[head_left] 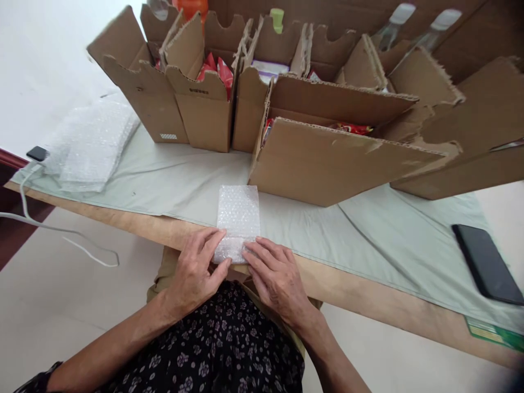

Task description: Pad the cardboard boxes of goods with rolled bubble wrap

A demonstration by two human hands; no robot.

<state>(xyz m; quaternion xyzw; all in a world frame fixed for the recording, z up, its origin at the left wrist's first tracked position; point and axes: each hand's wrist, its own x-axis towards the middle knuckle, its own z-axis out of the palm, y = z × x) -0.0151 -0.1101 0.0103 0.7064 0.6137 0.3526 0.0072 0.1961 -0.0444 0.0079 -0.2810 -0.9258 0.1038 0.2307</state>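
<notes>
Bubble-wrap piece (pixel 238 210) lies at near edge of bench (pixel 347 281), in front of cardboard box (pixel 331 164). Left hand (pixel 200 267) touches its left side, grip wide; right hand (pixel 279 275) rests on its right side, cannot tell whether grip is closed

You have a wide cardboard box (pixel 319 164), open at the top, standing on a pale green cloth (pixel 184 174) over a wooden table (pixel 356 292); red packaging (pixel 354 129) shows inside it. Behind the wide cardboard box and to its left, you see narrower cardboard boxes (pixel 204 117), one with red packets (pixel 224 73), another with a white-and-purple pack (pixel 270 70). At its right rear you find two white-capped bottles (pixel 402 13). Well to its right lies your black phone (pixel 489 265); far to its left, a small black device (pixel 37 153) and a white cable (pixel 61 229).
</notes>
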